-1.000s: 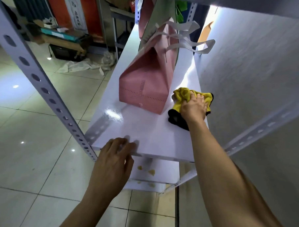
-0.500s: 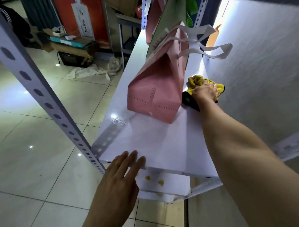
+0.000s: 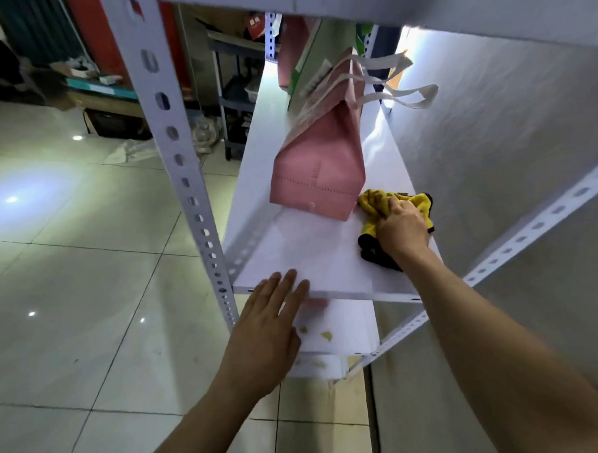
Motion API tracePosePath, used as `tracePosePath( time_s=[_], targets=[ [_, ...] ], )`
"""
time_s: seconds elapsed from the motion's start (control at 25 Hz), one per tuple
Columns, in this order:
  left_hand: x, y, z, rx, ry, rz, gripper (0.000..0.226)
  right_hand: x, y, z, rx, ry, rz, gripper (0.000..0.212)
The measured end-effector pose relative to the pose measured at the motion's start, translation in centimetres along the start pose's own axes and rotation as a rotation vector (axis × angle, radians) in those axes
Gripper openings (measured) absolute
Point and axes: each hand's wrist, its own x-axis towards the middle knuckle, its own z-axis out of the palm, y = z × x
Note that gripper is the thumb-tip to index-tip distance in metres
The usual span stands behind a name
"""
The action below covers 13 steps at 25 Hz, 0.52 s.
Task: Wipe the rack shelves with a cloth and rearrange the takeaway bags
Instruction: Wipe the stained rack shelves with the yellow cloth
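A pink takeaway bag (image 3: 317, 164) with white handles stands upright on the white rack shelf (image 3: 302, 253). More bags (image 3: 297, 58), pink and green, stand behind it further along the shelf. My right hand (image 3: 402, 227) grips a bunched yellow and black cloth (image 3: 375, 209) on the shelf, just right of the pink bag's near corner. My left hand (image 3: 264, 334) is open, fingers straight, fingertips at the shelf's front edge.
A perforated white rack post (image 3: 181, 156) rises at the left of the shelf; a diagonal brace (image 3: 517, 240) runs at the right. A grey wall (image 3: 509, 141) backs the shelf. A lower shelf (image 3: 340, 330) bears yellow scraps. Tiled floor (image 3: 80, 270) spreads left.
My right hand drew the cloth back along the shelf towards me, from beside the bag to its near corner. My left hand stayed at the front edge.
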Motion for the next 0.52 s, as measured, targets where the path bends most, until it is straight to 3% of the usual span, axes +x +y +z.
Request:
tracePosePath(
  time_s=[0.52],
  targets=[
    [-0.7,0.4,0.9,0.039,0.057,0.029,0.077,-15.9,1.6,1.3,0.274,0.179,-0.146,0.040]
  ],
)
